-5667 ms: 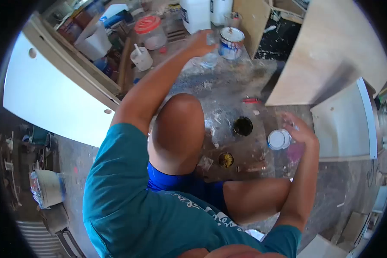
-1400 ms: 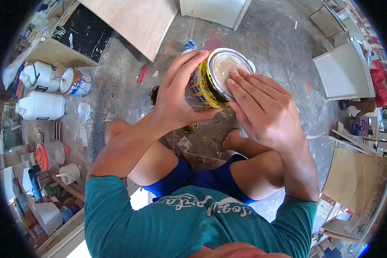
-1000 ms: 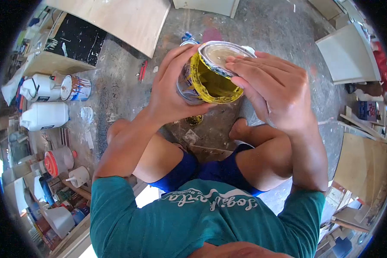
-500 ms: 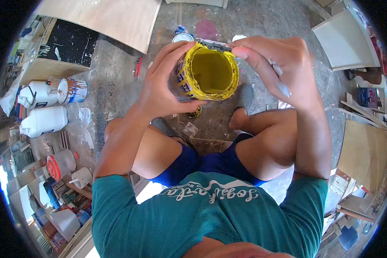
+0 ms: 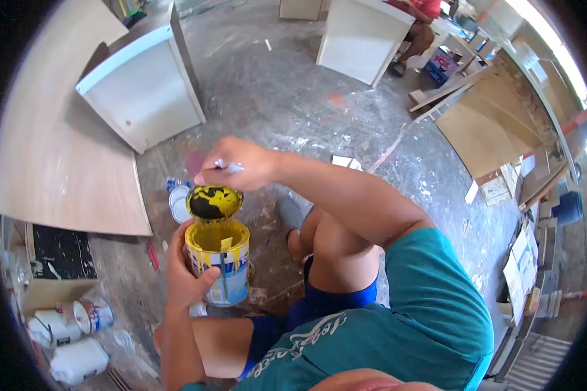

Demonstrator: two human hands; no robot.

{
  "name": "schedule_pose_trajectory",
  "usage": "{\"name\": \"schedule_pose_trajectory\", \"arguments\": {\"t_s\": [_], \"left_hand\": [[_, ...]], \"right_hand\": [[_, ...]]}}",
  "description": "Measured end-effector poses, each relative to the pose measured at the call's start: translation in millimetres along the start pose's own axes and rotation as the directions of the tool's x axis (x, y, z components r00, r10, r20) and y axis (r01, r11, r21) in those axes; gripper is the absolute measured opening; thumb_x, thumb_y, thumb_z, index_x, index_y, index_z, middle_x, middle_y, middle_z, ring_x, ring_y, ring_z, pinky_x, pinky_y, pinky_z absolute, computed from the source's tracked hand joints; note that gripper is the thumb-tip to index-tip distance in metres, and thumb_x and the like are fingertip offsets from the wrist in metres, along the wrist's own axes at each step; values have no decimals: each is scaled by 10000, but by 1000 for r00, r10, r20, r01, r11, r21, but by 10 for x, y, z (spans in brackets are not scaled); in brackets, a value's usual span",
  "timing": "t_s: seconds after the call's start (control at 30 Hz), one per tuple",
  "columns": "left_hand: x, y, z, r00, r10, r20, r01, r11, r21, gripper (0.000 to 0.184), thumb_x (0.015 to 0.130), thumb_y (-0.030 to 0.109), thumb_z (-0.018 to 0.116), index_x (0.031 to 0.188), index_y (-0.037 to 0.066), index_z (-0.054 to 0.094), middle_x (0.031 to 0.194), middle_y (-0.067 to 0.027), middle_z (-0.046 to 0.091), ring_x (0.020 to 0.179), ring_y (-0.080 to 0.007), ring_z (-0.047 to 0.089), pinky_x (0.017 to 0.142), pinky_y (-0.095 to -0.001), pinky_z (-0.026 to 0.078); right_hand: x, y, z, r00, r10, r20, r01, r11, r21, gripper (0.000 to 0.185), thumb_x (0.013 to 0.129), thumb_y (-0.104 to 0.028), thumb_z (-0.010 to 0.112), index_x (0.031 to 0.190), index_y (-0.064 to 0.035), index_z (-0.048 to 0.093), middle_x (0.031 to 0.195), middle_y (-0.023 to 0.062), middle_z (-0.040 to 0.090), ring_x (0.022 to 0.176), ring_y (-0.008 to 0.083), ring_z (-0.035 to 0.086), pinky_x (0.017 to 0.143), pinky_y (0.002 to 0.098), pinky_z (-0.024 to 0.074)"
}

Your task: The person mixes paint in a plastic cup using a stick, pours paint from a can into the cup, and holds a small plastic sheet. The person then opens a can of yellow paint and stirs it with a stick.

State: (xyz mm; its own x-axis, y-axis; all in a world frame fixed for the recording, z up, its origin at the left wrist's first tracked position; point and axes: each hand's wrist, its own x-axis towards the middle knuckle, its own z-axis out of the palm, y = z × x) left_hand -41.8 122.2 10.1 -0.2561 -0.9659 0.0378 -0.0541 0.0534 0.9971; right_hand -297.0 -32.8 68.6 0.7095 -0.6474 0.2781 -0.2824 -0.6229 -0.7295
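My left hand (image 5: 184,270) is wrapped round the left side of a paint can (image 5: 227,290), thumb on its front. The can is nearly upright, its mouth open and its rim coated in yellow paint. A yellow strip shows at the near rim; I cannot tell whether it is paint or a separate piece. Just above and behind the mouth, my right hand (image 5: 241,163) grips a round lid (image 5: 214,202) by its upper edge. The lid is tilted, its dark face smeared yellow. White smudges mark the right hand's fingers.
A white round lid (image 5: 180,203) lies on the floor beyond the can. White cabinet panels (image 5: 143,98) and a large wooden sheet (image 5: 65,150) stand ahead and left. White jugs (image 5: 78,360) and another can (image 5: 92,316) are at lower left. A person in red (image 5: 421,32) sits far ahead.
The view has swung right. The can has gone from tipped toward me to nearly upright and lower. My right hand has lifted from the rim, and the lid's smeared face now shows.
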Motion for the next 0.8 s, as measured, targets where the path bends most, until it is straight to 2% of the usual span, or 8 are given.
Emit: {"name": "schedule_pose_trajectory", "arguments": {"t_s": [0.1,0.2,0.23,0.4,0.53,0.63,0.73,0.8], "left_hand": [[-60,-42,-52,992,-121,37,125,981,-149,1167,689,501,989,1540,-44,404,1472,-162,559,1339,-256,572,1155,-408,439],[-116,-49,-153,962,-224,155,241,965,-101,1123,684,485,997,1509,-47,453,1412,-144,621,1287,-240,617,1123,-396,473],[-129,-21,-111,972,-203,122,219,966,-140,1082,674,444,1011,1483,-50,490,1352,-125,661,1245,-223,645,1100,-391,493],[-155,-46,-78,989,-122,80,127,990,-66,1112,631,380,1034,1491,-55,478,1372,-135,652,1268,-229,637,1119,-389,479],[-208,-38,-69,992,-116,40,117,992,-45,1154,583,355,1052,1493,-56,473,1388,-145,646,1288,-239,631,1133,-391,467],[-167,53,-72,976,88,198,-113,986,121,1177,550,334,1067,1496,-46,478,1397,-160,646,1307,-256,627,1141,-406,465],[-137,218,-29,920,254,299,-375,792,481,1254,493,347,1092,1519,-7,464,1467,-176,594,1363,-299,590,1165,-449,458],[-122,5,-70,918,322,233,-390,844,368,1266,522,340,1086,1547,12,420,1499,-191,565,1382,-323,575,1173,-488,457]], "right_hand": [[63,-35,67,1000,10,-13,-9,998,68,428,1039,-304,677,770,26,634,650,206,537,580,238,457,594,429,420],[41,-95,26,999,33,18,-35,993,116,434,1048,-308,670,774,28,643,636,164,535,600,189,455,607,405,430],[37,-94,6,998,60,33,-64,987,145,433,1052,-313,669,788,30,654,637,141,538,617,166,460,616,396,434],[-33,-39,-33,991,103,88,-123,953,278,434,1066,-336,666,843,35,693,665,39,553,709,72,469,660,355,450],[1,50,-27,982,171,77,-186,939,289,426,1057,-364,684,879,19,738,708,19,643,751,57,511,686,332,473],[11,125,-38,951,301,71,-304,867,396,396,1043,-361,706,914,6,779,775,27,712,775,73,582,720,319,503],[51,352,16,908,405,106,-388,720,575,366,1027,-353,728,1003,8,790,889,51,764,822,118,665,762,326,550],[35,441,58,889,453,70,-383,650,657,369,1016,-344,741,1084,17,778,976,67,782,863,157,709,795,334,581]]}}
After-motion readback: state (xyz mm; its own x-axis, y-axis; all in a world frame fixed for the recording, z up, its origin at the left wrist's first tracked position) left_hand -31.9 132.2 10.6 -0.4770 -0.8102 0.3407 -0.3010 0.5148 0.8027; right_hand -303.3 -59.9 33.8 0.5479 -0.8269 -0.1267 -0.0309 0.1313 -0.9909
